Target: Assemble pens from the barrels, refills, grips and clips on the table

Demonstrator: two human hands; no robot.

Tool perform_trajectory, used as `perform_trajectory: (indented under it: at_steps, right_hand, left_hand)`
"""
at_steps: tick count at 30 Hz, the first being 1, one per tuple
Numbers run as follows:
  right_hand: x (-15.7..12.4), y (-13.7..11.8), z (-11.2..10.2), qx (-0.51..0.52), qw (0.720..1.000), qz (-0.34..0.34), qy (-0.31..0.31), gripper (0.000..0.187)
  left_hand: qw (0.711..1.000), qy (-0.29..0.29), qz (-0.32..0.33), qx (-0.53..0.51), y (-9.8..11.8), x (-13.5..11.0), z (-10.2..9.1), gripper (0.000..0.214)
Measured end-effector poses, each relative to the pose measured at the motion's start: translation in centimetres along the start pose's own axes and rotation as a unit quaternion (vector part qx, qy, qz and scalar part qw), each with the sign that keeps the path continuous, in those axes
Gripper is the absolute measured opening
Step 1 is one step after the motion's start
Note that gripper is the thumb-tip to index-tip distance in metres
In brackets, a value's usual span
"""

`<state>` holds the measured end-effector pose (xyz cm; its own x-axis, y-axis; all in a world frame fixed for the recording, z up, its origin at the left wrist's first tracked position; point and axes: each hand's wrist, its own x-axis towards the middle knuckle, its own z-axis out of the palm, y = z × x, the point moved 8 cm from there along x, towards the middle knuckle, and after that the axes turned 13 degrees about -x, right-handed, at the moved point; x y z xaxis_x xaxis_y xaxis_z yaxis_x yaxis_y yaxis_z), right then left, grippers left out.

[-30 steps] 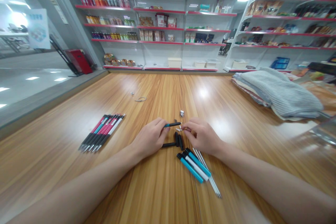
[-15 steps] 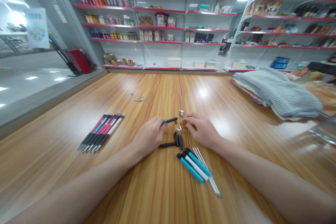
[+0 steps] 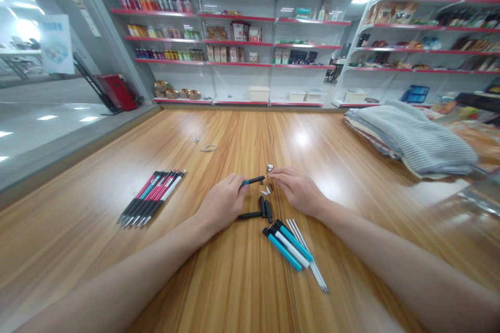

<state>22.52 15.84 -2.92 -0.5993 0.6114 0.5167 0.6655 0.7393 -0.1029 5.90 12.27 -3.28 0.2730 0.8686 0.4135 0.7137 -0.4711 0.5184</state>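
My left hand point(image 3: 222, 201) is closed around a teal and black pen part point(image 3: 253, 180) whose tip points right. My right hand point(image 3: 296, 189) reaches forward, its fingertips pinched at a small silver metal tip point(image 3: 270, 167) on the wooden table point(image 3: 234, 281). Between the hands lie small white bits point(image 3: 267, 190) and black pen grips point(image 3: 261, 209). Closer to me lie teal and white pen barrels point(image 3: 288, 246) and thin white refills point(image 3: 310, 260).
A row of finished pink, teal and white pens point(image 3: 152, 196) lies at the left. A small spring and ring point(image 3: 208, 148) lie farther out. Folded striped cloth point(image 3: 417, 138) sits at the right. Store shelves point(image 3: 238, 36) stand behind the table.
My right hand has moved forward from beside the pen part to the silver tips farther out. My left hand has kept hold of the pen part, almost still.
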Motion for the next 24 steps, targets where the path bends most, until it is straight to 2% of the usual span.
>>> perform_trajectory:
  at_steps: [9, 16, 24]
  right_hand:
    - [-0.1, 0.5, 0.3, 0.007, 1.0, 0.019, -0.01, 0.027]
    - [-0.4, 1.3, 0.2, 0.007, 0.997, 0.071, 0.003, 0.023]
    - [-0.6, 1.5, 0.0, 0.006, 0.996, 0.087, 0.002, 0.033]
  left_hand:
    - [1.0, -0.013, -0.001, 0.003, 0.1, 0.0, 0.1, 0.02]
    - [1.0, -0.014, 0.003, 0.007, 0.3, -0.1, 0.1, 0.021]
    - [1.0, -0.014, 0.006, 0.003, 0.4, -0.1, 0.0, 0.022]
